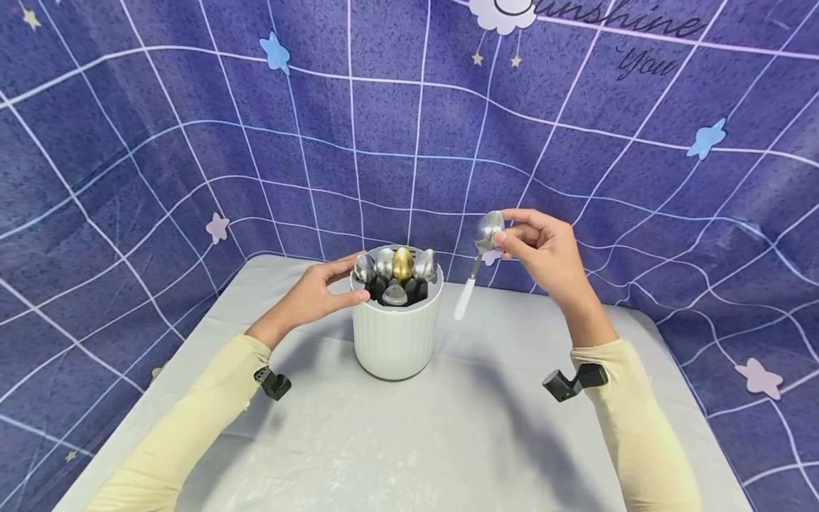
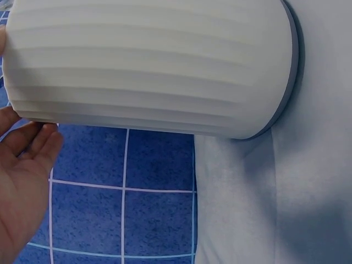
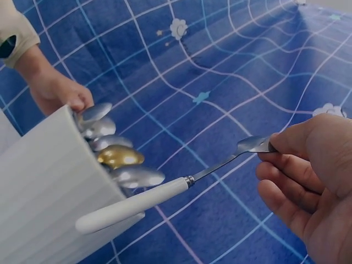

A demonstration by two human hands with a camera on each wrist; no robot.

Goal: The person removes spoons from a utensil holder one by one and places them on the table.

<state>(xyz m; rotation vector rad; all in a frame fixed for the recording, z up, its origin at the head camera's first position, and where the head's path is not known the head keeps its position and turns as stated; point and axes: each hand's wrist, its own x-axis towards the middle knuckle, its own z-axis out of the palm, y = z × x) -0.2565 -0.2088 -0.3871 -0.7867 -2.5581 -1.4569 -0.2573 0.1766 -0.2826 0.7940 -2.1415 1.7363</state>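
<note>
My right hand point(image 1: 544, 249) pinches a spoon point(image 1: 489, 231) by its metal bowl, in the air to the right of a white ribbed utensil holder point(image 1: 397, 345). The spoon's white handle point(image 3: 135, 206) slants down toward the holder and overlaps it in the right wrist view. My left hand point(image 1: 323, 288) grips the holder near its rim, thumb at the front and fingers round the far left side. Several spoons stand in the holder with their bowls up: silver ones point(image 1: 425, 264) and a gold one point(image 1: 402, 264). Their handles are hidden inside.
The holder stands on a table with a pale grey cloth point(image 1: 358, 441). Behind and beside the table hangs a blue grid-patterned curtain point(image 1: 384, 114) with stars. A small black camera point(image 1: 576, 380) sits on the right wrist, another point(image 1: 273, 384) on the left.
</note>
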